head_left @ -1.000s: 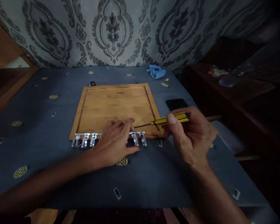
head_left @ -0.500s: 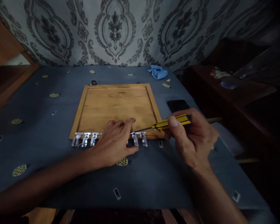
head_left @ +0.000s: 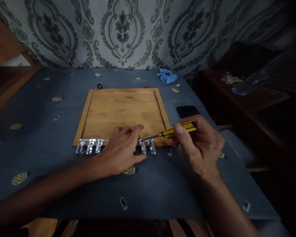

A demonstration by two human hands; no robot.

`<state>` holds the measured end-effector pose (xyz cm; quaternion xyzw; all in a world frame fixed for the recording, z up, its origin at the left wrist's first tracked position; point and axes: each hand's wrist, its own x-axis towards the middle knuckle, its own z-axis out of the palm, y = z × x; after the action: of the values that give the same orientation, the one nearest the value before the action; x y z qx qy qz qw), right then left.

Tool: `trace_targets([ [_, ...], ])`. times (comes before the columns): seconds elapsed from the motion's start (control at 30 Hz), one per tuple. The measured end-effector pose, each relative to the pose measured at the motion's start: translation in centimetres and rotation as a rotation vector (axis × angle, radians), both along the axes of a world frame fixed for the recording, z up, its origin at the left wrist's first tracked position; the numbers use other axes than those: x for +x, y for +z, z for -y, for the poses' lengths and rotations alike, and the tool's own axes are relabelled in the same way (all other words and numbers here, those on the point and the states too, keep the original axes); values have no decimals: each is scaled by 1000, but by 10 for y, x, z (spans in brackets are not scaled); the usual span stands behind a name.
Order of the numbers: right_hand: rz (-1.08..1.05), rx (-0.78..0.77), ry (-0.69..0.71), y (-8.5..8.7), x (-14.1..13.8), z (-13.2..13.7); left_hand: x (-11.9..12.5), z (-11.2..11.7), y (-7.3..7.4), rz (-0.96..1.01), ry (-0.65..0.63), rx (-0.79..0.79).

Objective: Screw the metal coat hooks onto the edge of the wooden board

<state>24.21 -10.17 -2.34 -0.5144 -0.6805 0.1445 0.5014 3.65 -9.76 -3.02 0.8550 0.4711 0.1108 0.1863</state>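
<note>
A metal hook rail (head_left: 91, 144) with several hooks lies along the near edge of a framed wooden board (head_left: 123, 112). My left hand (head_left: 122, 148) covers the middle of the rail and holds it against the board, fingers on the wood side and thumb on the near side. Its palm hides some hooks. My right hand (head_left: 199, 144) is closed around the yellow and black handle of a screwdriver (head_left: 177, 129). The shaft slants down to the left, and its tip is at a hook mount right of my left hand. Whether a screw sits under the tip is too small to tell.
A black phone-like object (head_left: 187, 111) lies right of the board. A crumpled blue cloth (head_left: 167, 76) rests at the back of the patterned tablecloth (head_left: 148, 187). A small dark buckle-like piece (head_left: 99, 86) is behind the board. Dark furniture (head_left: 246, 102) stands to the right.
My right hand and the screwdriver handle have shifted slightly left, with the tip staying by the same hook mount. My left hand stays in place on the rail.
</note>
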Motion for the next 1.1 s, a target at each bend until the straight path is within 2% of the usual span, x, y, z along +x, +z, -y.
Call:
trace_targets([
  [0.13,71,59,70,5,-1,0,0,0,-1,1,6,1],
  [0.4,233,26,301,34,-14,-13,0,1,-1,16,4,33],
  [0.47,172,-31,345,36,-18,-18,0,1,-2,19,6,46],
  [0.63,-130,-253,462,32,-23,-24,0,1,-4,20,17,59],
  [0.8,-203,-309,469,28,-20,-23,1,0,-4,15,29,35],
  [1.1,-251,-211,372,14,-27,-19,1,1,-2,28,37,2],
])
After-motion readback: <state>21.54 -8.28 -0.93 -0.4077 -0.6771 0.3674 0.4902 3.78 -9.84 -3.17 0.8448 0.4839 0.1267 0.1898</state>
